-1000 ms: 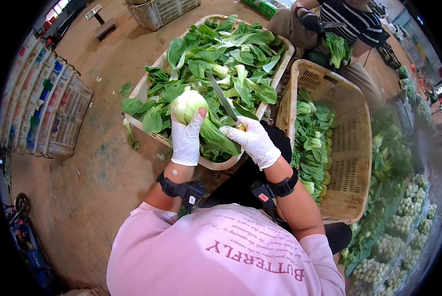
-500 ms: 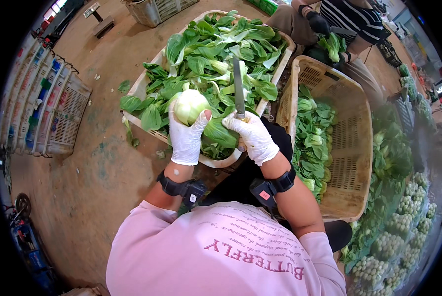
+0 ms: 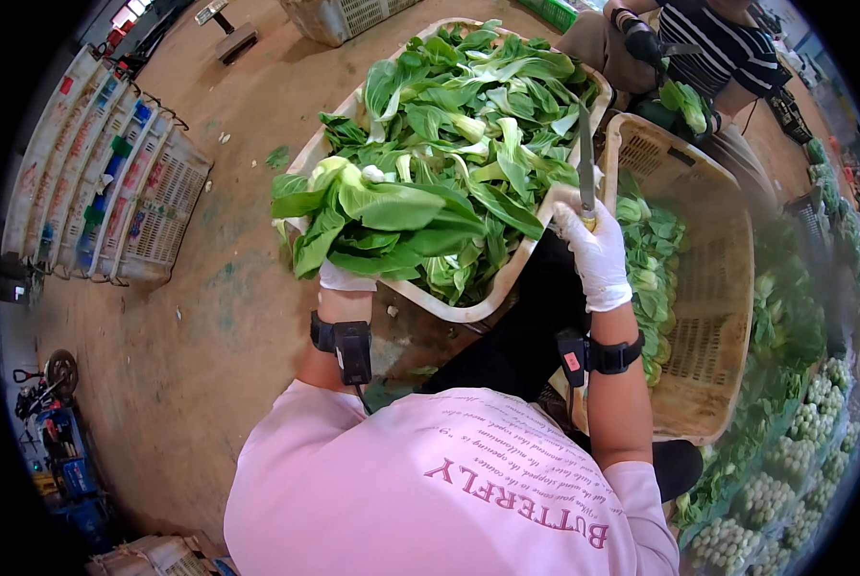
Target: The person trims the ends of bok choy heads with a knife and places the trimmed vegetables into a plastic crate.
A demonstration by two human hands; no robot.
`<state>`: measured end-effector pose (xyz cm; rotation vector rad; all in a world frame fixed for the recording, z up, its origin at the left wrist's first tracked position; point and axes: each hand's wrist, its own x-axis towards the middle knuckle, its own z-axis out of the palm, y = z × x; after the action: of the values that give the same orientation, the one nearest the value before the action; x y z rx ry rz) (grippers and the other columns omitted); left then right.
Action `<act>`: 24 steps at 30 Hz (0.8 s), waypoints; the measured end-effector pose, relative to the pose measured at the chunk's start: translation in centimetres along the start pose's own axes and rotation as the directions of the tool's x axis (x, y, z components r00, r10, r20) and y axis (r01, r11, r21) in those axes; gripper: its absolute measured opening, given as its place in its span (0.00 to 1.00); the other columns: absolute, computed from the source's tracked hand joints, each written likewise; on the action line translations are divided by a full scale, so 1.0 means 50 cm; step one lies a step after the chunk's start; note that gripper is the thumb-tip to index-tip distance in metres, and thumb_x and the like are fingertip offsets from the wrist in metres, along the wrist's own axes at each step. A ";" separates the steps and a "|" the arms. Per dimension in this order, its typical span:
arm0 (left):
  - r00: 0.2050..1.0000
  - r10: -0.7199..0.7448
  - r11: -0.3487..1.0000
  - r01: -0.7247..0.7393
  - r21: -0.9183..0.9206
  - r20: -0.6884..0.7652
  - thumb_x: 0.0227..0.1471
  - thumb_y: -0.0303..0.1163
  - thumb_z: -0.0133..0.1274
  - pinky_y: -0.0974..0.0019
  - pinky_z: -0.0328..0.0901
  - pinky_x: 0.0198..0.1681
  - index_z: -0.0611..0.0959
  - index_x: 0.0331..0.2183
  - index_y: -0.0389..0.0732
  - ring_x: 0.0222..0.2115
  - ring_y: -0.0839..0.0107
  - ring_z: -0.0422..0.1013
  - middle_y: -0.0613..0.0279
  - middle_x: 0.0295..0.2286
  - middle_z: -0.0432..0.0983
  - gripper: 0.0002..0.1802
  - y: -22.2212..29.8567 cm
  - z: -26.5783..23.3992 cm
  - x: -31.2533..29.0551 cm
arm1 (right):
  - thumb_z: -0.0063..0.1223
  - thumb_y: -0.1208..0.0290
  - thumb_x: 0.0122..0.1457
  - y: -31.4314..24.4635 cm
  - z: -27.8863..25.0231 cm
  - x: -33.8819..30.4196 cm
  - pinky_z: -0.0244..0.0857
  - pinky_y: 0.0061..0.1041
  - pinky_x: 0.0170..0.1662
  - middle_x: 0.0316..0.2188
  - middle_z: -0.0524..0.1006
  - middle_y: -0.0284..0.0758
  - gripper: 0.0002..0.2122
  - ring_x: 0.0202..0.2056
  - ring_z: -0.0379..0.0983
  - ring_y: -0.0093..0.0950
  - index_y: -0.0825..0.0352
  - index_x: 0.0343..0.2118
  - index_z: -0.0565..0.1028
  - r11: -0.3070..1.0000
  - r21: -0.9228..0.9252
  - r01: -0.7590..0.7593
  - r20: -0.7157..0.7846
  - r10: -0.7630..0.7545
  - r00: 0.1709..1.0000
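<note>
A large head of bok choy (image 3: 387, 206) is in my left hand (image 3: 346, 278), over the near left corner of a pale crate (image 3: 468, 313). Its leaves spread to the right and hide most of that white-gloved hand; a white fingertip seems to show at the base. My right hand (image 3: 595, 259), gloved too, is closed around a knife (image 3: 586, 158) with the blade pointing up. It is at the crate's right side, apart from the bok choy. Loose bok choy leaves (image 3: 459, 125) heap up inside the crate.
To the right stands a second crate (image 3: 713, 288) with rows of trimmed bok choy (image 3: 649, 278). Beyond it lie more greens (image 3: 780, 326) and bagged stalks (image 3: 766, 499). A co-worker (image 3: 713, 58) sits at far right with a knife and greens. Stacked crates (image 3: 113, 182) stand left.
The bok choy has turned from base toward me to leaves spread to the right, covering my left hand. My right hand with the knife has moved right, away from it. The view has shifted slightly.
</note>
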<state>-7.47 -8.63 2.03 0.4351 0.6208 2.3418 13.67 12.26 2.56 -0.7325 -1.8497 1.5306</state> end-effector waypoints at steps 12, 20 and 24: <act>0.715 -0.521 0.853 0.446 0.270 0.466 0.43 0.54 0.55 0.51 0.46 0.61 0.43 0.63 0.47 0.60 0.52 0.49 0.49 0.59 0.50 0.55 -0.277 0.242 -0.037 | 0.67 0.72 0.45 -0.082 -0.066 -0.186 0.57 0.23 0.54 0.55 0.63 0.36 0.42 0.52 0.61 0.24 0.66 0.61 0.53 0.974 0.223 -0.044 0.105 0.021 0.994; 0.294 -0.849 0.504 0.702 0.503 0.440 0.47 0.64 0.47 0.56 0.56 0.54 0.49 0.62 0.47 0.57 0.59 0.55 0.50 0.58 0.53 0.51 -0.388 0.275 -0.072 | 0.54 0.61 0.55 -0.040 -0.453 -0.512 0.65 0.25 0.47 0.45 0.71 0.32 0.26 0.44 0.69 0.24 0.67 0.55 0.63 0.730 0.675 -0.108 -0.321 0.422 0.848; 0.355 -0.866 0.470 0.817 0.334 0.352 0.54 0.53 0.44 0.59 0.63 0.50 0.60 0.58 0.40 0.50 0.60 0.65 0.51 0.50 0.66 0.37 -0.424 0.252 -0.060 | 0.51 0.66 0.58 -0.048 -0.761 -0.526 0.66 0.30 0.47 0.37 0.73 0.30 0.20 0.39 0.70 0.26 0.64 0.53 0.65 0.854 0.515 0.070 -0.749 0.409 0.521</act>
<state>11.45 7.41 0.69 0.5442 0.5257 1.1072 59.55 16.51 7.09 -1.1633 -0.6095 1.2906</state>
